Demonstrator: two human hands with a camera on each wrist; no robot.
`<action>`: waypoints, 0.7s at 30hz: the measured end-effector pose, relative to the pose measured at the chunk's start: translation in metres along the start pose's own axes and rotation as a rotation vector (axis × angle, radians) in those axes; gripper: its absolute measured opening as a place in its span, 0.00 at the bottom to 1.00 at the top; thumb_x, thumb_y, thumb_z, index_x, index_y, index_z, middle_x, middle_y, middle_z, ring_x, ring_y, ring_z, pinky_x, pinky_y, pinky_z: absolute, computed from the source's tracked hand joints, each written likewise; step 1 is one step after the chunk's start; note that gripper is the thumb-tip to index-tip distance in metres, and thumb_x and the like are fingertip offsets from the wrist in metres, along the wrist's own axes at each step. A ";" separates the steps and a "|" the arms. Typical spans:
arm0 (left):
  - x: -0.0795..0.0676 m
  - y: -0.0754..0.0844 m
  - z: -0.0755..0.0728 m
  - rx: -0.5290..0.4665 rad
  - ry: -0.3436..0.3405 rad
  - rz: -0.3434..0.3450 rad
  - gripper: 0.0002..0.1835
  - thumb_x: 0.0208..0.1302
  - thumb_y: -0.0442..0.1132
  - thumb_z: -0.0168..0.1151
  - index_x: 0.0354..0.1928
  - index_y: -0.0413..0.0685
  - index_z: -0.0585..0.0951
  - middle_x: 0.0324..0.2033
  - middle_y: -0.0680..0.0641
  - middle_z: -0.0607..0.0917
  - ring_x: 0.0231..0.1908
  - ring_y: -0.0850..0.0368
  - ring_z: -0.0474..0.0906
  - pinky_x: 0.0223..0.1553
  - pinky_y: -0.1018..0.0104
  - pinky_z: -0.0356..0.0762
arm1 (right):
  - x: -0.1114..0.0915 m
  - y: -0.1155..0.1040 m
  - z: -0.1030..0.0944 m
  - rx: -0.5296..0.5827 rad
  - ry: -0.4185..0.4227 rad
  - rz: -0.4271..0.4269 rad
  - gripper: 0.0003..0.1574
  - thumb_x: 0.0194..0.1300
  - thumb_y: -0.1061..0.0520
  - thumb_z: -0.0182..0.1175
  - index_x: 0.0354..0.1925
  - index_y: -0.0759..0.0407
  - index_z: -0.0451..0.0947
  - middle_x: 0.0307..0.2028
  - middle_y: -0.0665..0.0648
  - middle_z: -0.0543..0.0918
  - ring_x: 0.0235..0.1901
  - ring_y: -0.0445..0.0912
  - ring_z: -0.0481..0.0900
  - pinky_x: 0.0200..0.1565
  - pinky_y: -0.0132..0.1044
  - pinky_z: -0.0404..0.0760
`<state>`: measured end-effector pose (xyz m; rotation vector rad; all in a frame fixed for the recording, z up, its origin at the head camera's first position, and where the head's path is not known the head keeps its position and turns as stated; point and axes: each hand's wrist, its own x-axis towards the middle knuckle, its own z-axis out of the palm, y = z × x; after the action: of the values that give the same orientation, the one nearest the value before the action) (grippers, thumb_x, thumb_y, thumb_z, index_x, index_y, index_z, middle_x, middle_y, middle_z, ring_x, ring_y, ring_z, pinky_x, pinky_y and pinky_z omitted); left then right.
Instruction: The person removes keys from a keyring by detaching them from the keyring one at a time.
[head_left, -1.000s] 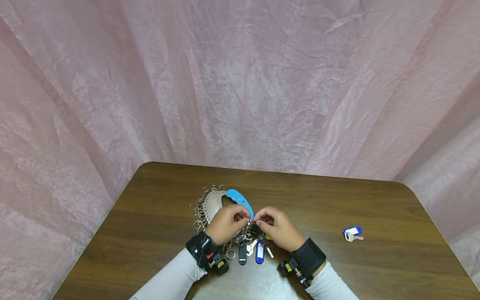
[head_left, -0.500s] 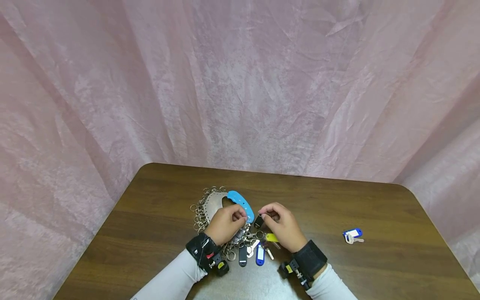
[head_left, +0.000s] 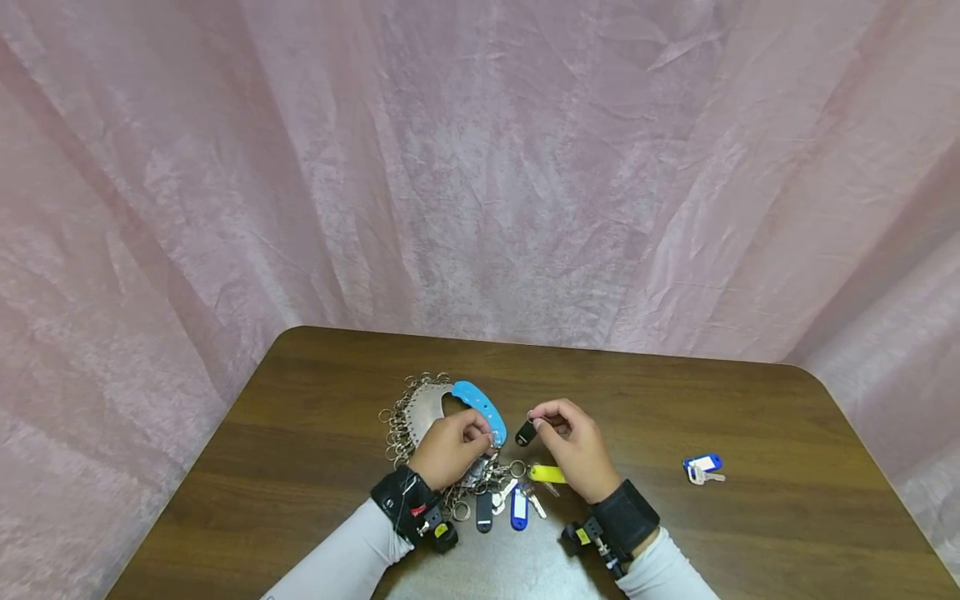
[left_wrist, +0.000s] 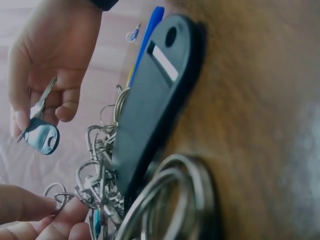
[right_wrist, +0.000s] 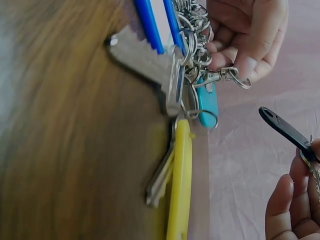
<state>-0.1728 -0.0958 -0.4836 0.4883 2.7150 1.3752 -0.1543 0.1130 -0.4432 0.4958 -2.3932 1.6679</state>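
Note:
My left hand (head_left: 450,450) pinches a small split ring (left_wrist: 56,192) on a swivel clasp, one of many along the edge of a curved metal key holder (head_left: 424,407). The holder's light-blue handle (head_left: 481,410) lies just beyond these fingers. My right hand (head_left: 581,457) holds a black key tag (head_left: 526,432) with a key (left_wrist: 46,97) on it, between thumb and fingers. In the right wrist view, the black tag (right_wrist: 285,129) sticks out from the fingertips, apart from the pinched ring (right_wrist: 240,80).
Near the front lie a dark tag (head_left: 484,511), a blue tag (head_left: 519,507) and a yellow tag (head_left: 546,474) with keys. Farther right on the wooden table (head_left: 765,417) are another blue tag (head_left: 702,462) and key. A pink curtain (head_left: 480,167) hangs behind.
My right hand has drawn away from the left and slightly up, carrying the black key tag. The yellow tag has come into view below it. My left hand stays nearly in place.

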 end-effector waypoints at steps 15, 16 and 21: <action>0.001 -0.001 0.007 0.110 0.044 0.032 0.06 0.61 0.38 0.62 0.29 0.57 0.76 0.22 0.62 0.79 0.23 0.68 0.73 0.26 0.69 0.71 | -0.006 0.009 -0.029 -0.019 0.075 0.019 0.06 0.63 0.70 0.58 0.40 0.67 0.77 0.37 0.63 0.80 0.32 0.55 0.76 0.34 0.36 0.76; 0.001 -0.002 0.007 0.116 0.044 0.029 0.06 0.61 0.38 0.62 0.29 0.57 0.76 0.21 0.63 0.79 0.23 0.68 0.73 0.26 0.69 0.71 | -0.006 0.010 -0.032 -0.030 0.078 0.023 0.06 0.63 0.69 0.58 0.40 0.67 0.76 0.37 0.63 0.80 0.33 0.54 0.76 0.34 0.36 0.76; 0.001 -0.001 0.006 0.132 0.046 0.033 0.06 0.61 0.38 0.62 0.29 0.57 0.76 0.21 0.64 0.78 0.22 0.68 0.72 0.26 0.68 0.71 | -0.010 0.013 -0.044 -0.051 0.112 0.021 0.07 0.62 0.70 0.58 0.40 0.67 0.76 0.36 0.63 0.80 0.32 0.53 0.76 0.33 0.33 0.75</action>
<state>-0.1727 -0.0910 -0.4881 0.5189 2.8613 1.2343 -0.1514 0.1600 -0.4420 0.3600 -2.3617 1.5934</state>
